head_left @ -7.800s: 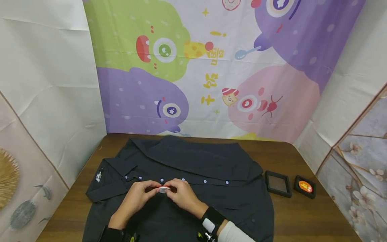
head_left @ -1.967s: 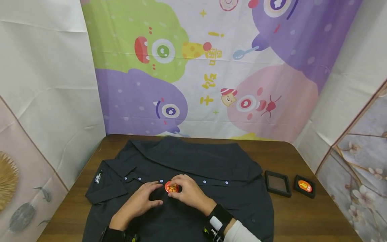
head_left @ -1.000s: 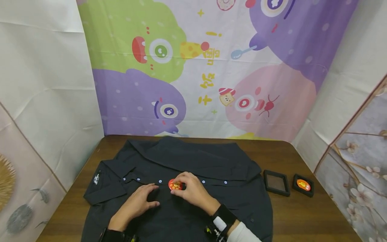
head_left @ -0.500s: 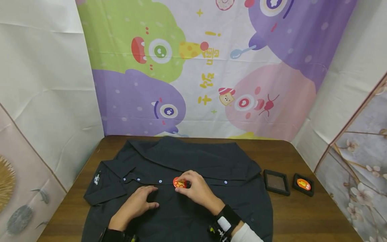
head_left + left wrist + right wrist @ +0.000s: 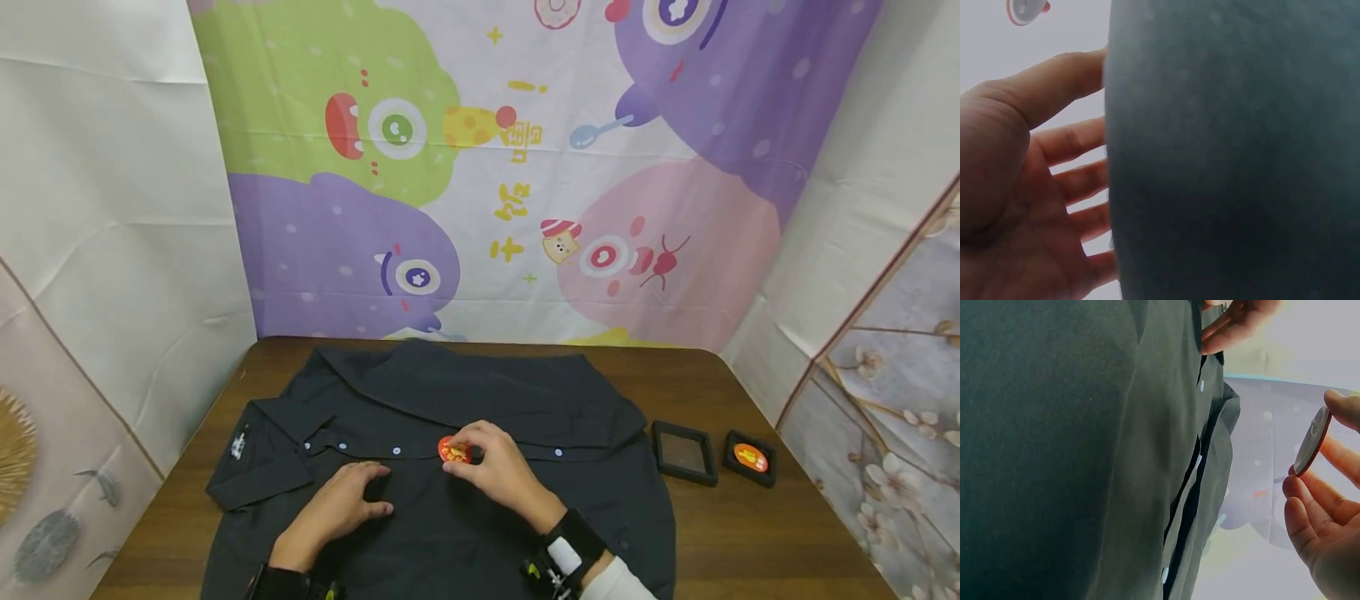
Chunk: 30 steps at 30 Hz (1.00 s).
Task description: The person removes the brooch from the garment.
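Observation:
A round red pin badge (image 5: 451, 450) with a yellow picture is pinched between the thumb and fingers of my right hand (image 5: 501, 471), above the shirt's button row. Its pale back shows in the right wrist view, where the badge (image 5: 1312, 440) is seen nearly edge-on. A dark buttoned shirt (image 5: 442, 533) lies spread beneath both hands. To the left of the badge, my left hand (image 5: 335, 508) holds nothing, its fingers loosely extended over the shirt. Dark cloth covers its fingertips in the left wrist view, with the badge (image 5: 1025, 9) at the top corner.
A black square frame (image 5: 684, 452) lies on the brown table (image 5: 720, 533) right of the shirt. Beside it is a smaller black frame (image 5: 750, 457) with an orange oval badge (image 5: 751, 457) inside. A cartoon cloth (image 5: 510, 308) hangs behind the table.
Both hands held the badge at first; the left has let go and drawn back. The badge now shows its red face, and my right hand has carried it rightward.

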Each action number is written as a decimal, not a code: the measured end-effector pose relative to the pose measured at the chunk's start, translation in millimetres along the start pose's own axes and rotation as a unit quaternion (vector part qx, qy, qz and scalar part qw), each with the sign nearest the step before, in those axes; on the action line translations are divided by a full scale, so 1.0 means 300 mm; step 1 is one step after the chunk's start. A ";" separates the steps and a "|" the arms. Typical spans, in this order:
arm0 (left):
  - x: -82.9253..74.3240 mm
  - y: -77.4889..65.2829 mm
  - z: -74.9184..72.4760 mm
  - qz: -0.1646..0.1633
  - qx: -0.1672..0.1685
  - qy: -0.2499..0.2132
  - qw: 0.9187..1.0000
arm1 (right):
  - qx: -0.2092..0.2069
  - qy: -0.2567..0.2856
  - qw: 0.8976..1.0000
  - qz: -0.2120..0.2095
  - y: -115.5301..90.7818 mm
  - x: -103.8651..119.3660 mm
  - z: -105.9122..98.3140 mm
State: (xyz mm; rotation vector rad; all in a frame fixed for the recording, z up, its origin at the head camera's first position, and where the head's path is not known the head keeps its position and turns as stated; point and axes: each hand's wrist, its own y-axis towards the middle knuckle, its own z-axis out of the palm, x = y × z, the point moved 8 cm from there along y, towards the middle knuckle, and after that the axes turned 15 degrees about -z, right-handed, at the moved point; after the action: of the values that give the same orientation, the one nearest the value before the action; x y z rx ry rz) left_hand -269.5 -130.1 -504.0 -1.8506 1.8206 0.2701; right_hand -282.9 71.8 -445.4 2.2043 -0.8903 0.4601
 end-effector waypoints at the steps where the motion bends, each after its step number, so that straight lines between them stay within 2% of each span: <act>1: 0.000 -0.001 0.001 0.000 0.001 -0.001 1.000 | 0.000 0.003 1.000 0.001 -0.001 -0.002 -0.001; 12: 0.001 0.004 -0.001 -0.001 0.011 0.002 1.000 | -0.002 0.014 1.000 0.007 0.000 -0.011 -0.020; 17: 0.004 0.003 0.003 -0.004 0.015 0.006 1.000 | -0.017 0.012 1.000 0.008 -0.001 -0.010 -0.039; 26: -0.001 -0.006 -0.004 0.002 0.002 0.007 1.000 | -0.046 -0.002 0.999 0.000 -0.017 -0.020 -0.084; 30: -0.008 -0.002 -0.002 0.001 0.009 0.006 1.000 | -0.059 -0.006 0.998 -0.006 -0.027 -0.029 -0.099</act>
State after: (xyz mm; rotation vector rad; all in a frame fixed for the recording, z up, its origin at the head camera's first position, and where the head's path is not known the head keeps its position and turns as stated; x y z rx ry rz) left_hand -269.2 -128.3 -502.2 -1.8424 1.8278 0.2435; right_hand -285.0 101.4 -433.5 2.1055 -0.8888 0.3784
